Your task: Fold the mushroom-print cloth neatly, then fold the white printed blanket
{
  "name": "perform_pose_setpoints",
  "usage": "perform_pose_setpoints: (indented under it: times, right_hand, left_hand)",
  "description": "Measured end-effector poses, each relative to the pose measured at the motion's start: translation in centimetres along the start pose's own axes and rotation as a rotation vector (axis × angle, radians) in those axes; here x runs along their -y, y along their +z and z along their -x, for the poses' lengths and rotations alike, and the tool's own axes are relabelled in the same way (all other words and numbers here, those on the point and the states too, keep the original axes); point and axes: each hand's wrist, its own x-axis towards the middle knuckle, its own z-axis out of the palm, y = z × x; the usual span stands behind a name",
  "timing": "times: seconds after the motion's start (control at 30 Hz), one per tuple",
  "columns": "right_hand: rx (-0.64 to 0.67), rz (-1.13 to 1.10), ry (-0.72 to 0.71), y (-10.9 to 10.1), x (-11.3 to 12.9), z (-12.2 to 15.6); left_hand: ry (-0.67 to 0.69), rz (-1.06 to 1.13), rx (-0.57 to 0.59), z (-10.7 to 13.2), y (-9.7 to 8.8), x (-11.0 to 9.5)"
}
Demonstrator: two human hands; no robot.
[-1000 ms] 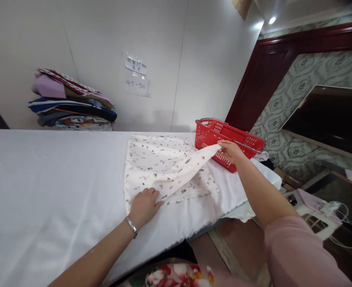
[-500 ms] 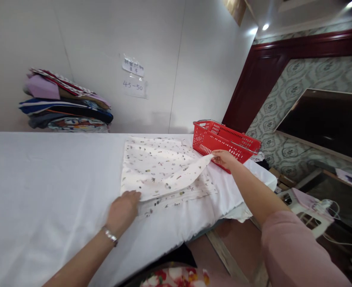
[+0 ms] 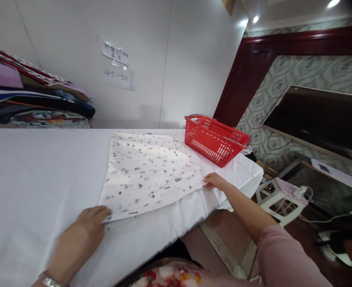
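Observation:
A white cloth with a small scattered print (image 3: 152, 167) lies folded in layers on the white-covered table (image 3: 44, 179). At its near left corner, my left hand (image 3: 82, 233) is closed on the edge, fingertips pinching the fabric. My right hand (image 3: 214, 181) grips the near right corner, with the thumb and fingers together on the hem. Between the two hands the near edge runs fairly straight, and the upper layer lies nearly flat with slight ripples. Whether the cloth is a garment or a plain piece of fabric, I cannot tell.
A red plastic basket (image 3: 214, 139) with metal handles stands at the table's back right. Folded fabrics (image 3: 35, 95) are stacked at the back left against the pale wall. Paper labels (image 3: 118, 75) hang on that wall. A white stool (image 3: 280, 203) is beyond the table's right end.
My right hand has brought the lifted corner down toward the near edge, so the top layer now covers the lower one. The left hand stays at its corner. The view has shifted right.

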Motion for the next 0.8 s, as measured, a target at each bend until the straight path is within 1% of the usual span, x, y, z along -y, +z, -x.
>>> perform_pose_setpoints:
  times: [0.1,0.17,0.23,0.33,0.4,0.5,0.6,0.7,0.8]
  right_hand:
    - [-0.038,0.076,-0.026,-0.2,0.4,0.1]
    - [-0.067,0.145,-0.031,0.0,0.4,0.2]
    - [-0.085,0.242,-0.009,0.3,0.3,0.3]
    - [-0.116,0.412,0.020,0.7,0.0,0.1]
    - [-0.139,0.519,0.019,0.9,-0.1,-0.3]
    - [-0.164,0.633,-0.004,1.0,-0.2,-0.6]
    - [-0.180,0.688,-0.042,1.2,-0.3,-0.6]
    - [-0.180,0.688,-0.081,1.5,-0.5,-0.5]
    - [-0.197,0.622,-0.113,1.8,-0.9,-0.4]
  left_hand:
    - [0.011,-0.022,-0.068,0.1,0.0,0.4]
    - [-0.011,-0.034,-0.071,0.4,0.1,0.6]
    - [-0.055,-0.044,-0.025,0.9,0.4,0.8]
    - [-0.145,-0.036,0.098,1.3,0.4,0.8]
    - [-0.212,-0.013,0.164,1.4,0.0,0.6]
    - [-0.304,0.044,0.216,1.3,-0.7,0.1]
    - [-0.383,0.116,0.251,1.1,-1.2,-0.3]
    - [-0.456,0.242,0.267,1.1,-1.3,-0.3]
    - [-0.500,0.425,0.205,1.1,-1.2,-0.1]
